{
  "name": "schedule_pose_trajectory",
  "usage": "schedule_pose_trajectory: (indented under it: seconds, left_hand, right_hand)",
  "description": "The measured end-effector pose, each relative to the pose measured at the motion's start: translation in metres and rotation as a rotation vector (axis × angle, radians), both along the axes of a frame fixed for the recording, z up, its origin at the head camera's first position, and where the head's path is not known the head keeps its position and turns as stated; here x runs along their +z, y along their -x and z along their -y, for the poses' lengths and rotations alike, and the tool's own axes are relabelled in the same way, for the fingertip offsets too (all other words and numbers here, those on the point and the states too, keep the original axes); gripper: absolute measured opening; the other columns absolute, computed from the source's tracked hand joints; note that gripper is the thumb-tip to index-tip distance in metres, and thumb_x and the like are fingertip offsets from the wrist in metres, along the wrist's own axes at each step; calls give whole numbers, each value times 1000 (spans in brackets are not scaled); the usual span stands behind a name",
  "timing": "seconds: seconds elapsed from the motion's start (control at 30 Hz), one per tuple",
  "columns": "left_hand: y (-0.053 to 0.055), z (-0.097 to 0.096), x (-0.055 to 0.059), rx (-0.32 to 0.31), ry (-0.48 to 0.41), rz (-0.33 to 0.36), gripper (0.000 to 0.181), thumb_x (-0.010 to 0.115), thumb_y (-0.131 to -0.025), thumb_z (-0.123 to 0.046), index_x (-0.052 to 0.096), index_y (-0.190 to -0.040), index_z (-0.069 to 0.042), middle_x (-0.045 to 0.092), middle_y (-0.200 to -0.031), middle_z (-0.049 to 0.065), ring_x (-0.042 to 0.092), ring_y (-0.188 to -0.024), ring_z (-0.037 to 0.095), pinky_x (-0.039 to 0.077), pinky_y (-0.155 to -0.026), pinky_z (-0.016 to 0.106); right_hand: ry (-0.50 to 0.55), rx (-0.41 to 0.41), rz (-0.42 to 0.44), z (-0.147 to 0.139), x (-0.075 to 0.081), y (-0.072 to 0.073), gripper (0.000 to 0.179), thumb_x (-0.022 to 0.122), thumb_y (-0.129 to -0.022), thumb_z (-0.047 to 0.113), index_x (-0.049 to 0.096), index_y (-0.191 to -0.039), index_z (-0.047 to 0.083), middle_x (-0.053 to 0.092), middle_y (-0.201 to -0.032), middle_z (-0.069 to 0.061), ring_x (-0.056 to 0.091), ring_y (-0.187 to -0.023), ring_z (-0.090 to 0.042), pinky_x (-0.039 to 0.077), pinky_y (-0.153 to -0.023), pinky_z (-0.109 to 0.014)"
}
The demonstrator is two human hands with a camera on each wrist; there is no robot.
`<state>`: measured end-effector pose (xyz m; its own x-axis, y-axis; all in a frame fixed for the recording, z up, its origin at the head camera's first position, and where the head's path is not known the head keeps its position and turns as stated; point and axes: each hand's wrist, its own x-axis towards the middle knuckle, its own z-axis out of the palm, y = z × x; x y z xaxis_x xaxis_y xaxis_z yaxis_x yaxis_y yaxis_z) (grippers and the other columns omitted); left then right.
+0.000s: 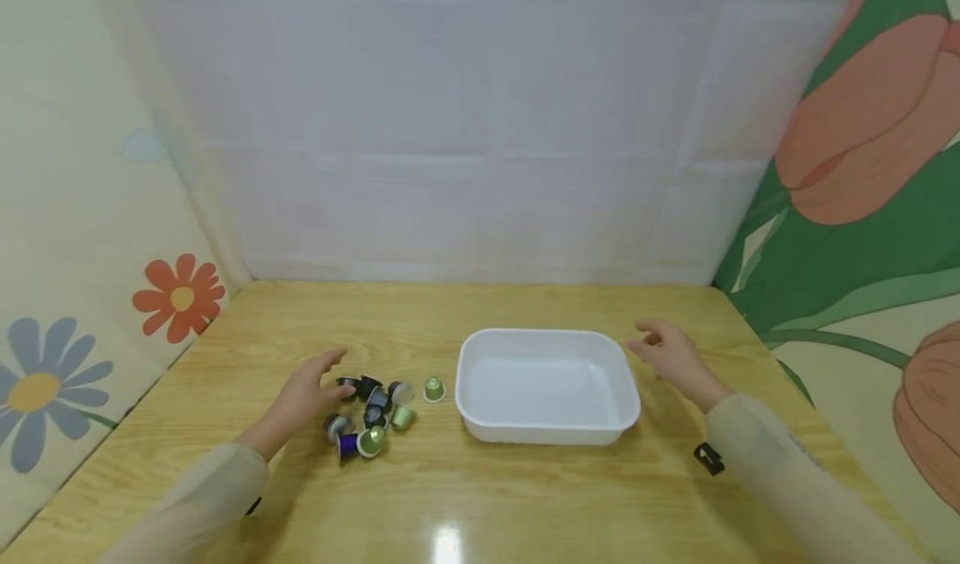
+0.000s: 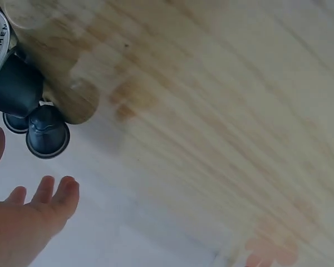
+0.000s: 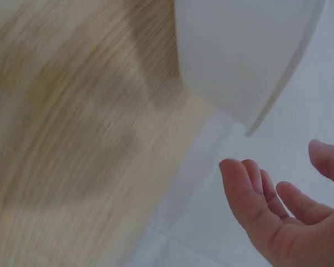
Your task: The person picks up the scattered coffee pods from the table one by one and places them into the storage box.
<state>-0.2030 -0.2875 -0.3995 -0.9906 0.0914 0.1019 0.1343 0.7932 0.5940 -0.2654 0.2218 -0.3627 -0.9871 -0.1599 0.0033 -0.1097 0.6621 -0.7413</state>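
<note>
Several coffee capsules lie in a loose cluster left of the middle of the table, among them a purple capsule (image 1: 347,446), a light green capsule (image 1: 402,417) and dark ones. One green capsule (image 1: 434,389) stands apart, close to the white tub (image 1: 547,435). My left hand (image 1: 306,393) is at the cluster's left side, fingers spread and holding nothing. In the left wrist view a black capsule (image 2: 16,86) shows just beyond the thumb. At the tub's right end my right hand (image 1: 677,360) hovers with loosely bent fingers and nothing in it, apart from the tub's wall (image 3: 234,55).
The wooden table (image 1: 360,514) runs back to a wall hung with white sheeting (image 1: 465,131). Painted flower panels stand on both sides, with a red flower (image 1: 180,299) at the left. Each wrist carries a small black device, the right one (image 1: 708,458) hanging below the sleeve.
</note>
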Motion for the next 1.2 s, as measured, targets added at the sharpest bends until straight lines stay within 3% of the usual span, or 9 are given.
schedule_pose_trajectory:
  seconds: [0.23, 0.47, 0.6, 0.73, 0.93, 1.2]
  left_hand:
    - [0, 12, -10, -38, -23, -58, 63, 72, -92, -9, 43, -142, 14, 47, -139, 39, 47, -125, 57, 39, -103, 69]
    - [3, 18, -19, -63, -46, -104, 59, 72, -90, -5, 46, -139, 16, 52, -136, 37, 51, -123, 54, 41, -102, 67]
    - [5, 18, -21, -84, -29, -85, 59, 74, -89, -7, 48, -138, 14, 50, -138, 38, 49, -125, 55, 38, -105, 68]
    - [5, 18, -23, -107, -12, -51, 60, 76, -88, -8, 49, -138, 12, 50, -138, 38, 46, -128, 56, 36, -106, 69]
    - [11, 19, -30, -152, 8, -20, 48, 76, -87, -8, 59, -128, 10, 59, -129, 34, 57, -118, 52, 47, -98, 64]
    - [12, 25, -34, -113, -60, 6, 45, 76, -88, -7, 60, -128, 9, 60, -128, 34, 60, -114, 52, 54, -93, 57]
  right_hand:
    - [170, -57, 158, 5, -7, -2, 49, 53, -102, 11, 41, -140, -17, 56, -114, -30, 60, -89, -27, 61, -67, -41]
    - [284, -62, 325, 4, -12, -3, 52, 52, -102, 11, 37, -145, -14, 58, -124, -30, 64, -86, -19, 60, -67, -35]
    - [296, -69, 352, 3, -14, -1, 50, 52, -102, 11, 39, -144, -14, 61, -124, -28, 65, -90, -20, 60, -68, -34]
    - [316, -74, 368, 3, -19, 0, 48, 55, -101, 8, 43, -141, -15, 67, -112, -19, 64, -87, -17, 59, -67, -33]
    - [340, -99, 383, 1, -27, 1, 48, 55, -100, 6, 42, -141, -16, 69, -99, -7, 63, -79, -12, 58, -64, -30]
    - [412, -59, 422, 0, -31, 3, 52, 54, -101, 7, 36, -144, -16, 64, -80, 1, 60, -68, -9, 56, -59, -24]
